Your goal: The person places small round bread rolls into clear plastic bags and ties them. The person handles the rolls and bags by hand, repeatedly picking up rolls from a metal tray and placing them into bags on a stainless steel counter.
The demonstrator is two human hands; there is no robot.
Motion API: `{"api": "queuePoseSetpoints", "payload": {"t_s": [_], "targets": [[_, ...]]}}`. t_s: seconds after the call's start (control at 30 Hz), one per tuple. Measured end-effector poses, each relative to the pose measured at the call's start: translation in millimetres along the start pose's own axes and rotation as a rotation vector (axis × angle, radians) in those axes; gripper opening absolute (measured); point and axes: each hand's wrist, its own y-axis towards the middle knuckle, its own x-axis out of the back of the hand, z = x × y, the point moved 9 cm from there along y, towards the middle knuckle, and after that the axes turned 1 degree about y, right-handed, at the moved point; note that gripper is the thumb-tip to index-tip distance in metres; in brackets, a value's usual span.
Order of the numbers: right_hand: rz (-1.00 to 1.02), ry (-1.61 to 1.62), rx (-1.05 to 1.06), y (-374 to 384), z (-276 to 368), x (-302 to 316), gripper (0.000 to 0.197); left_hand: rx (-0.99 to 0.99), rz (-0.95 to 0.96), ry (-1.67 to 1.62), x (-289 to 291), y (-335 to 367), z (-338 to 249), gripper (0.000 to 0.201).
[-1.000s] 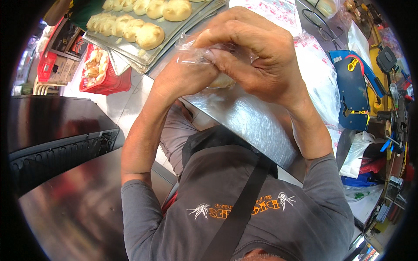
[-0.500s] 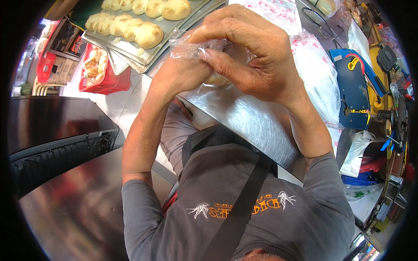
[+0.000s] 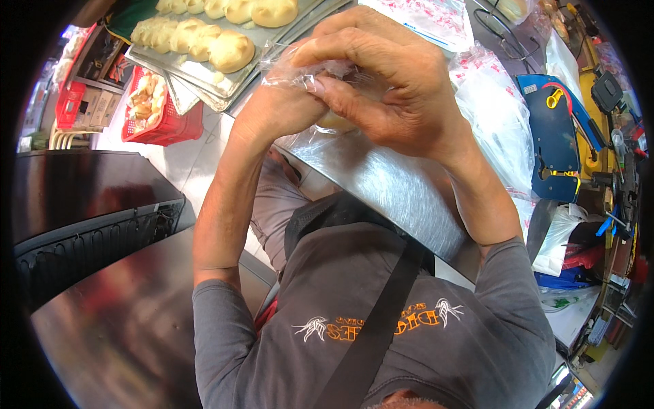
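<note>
A clear plastic bag [image 3: 278, 67] with a pale yellow bun [image 3: 335, 123] partly visible in it is up between my hands, above the steel table's edge. My right hand [image 3: 405, 85] is closed, pinching the bag's crinkled end between thumb and fingers. Behind it, my left hand [image 3: 283, 108] is wrapped at the bag's side; its fingers are mostly hidden by the right hand. Just past my left hand, rows of pale, rounded, joined buns [image 3: 228, 51] lie on a metal baking tray [image 3: 218, 87].
The bare steel table [image 3: 381, 180] runs below my hands. White plastic packs with red print [image 3: 490, 109] lie to the right, near a blue tape sealer [image 3: 555, 129]. A red basket [image 3: 170, 126] of bread stands on the floor at left, beyond a dark appliance [image 3: 88, 184].
Both hands have shifted very slightly left, the bag with them. The pinch of my right hand and the left hand's hold look the same.
</note>
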Motion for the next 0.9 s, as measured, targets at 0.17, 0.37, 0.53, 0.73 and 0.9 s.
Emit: {"api": "queuePoseSetpoints", "payload": {"t_s": [0.17, 0.37, 0.53, 0.73, 0.9], "targets": [[-0.006, 0.008, 0.008, 0, 0, -4, 0.021, -0.049, -0.011, 0.048, 1, -2, 2, 0.050], [0.032, 0.016, 0.042, 1, -2, -6, 0.021, 0.033, -0.015, -0.102, -1, 2, 15, 0.052], [-0.018, 0.048, 0.072, 0, -4, -8, 0.020, 0.008, -0.055, -0.025, 1, -2, 16, 0.052], [0.006, -0.001, 0.060, -1, -2, -9, 0.020, 0.052, -0.028, -0.055, -1, 0, 20, 0.055], [0.023, -0.002, 0.025, 1, -2, -9, 0.021, 0.077, -0.017, -0.063, -1, -3, 12, 0.053]]}}
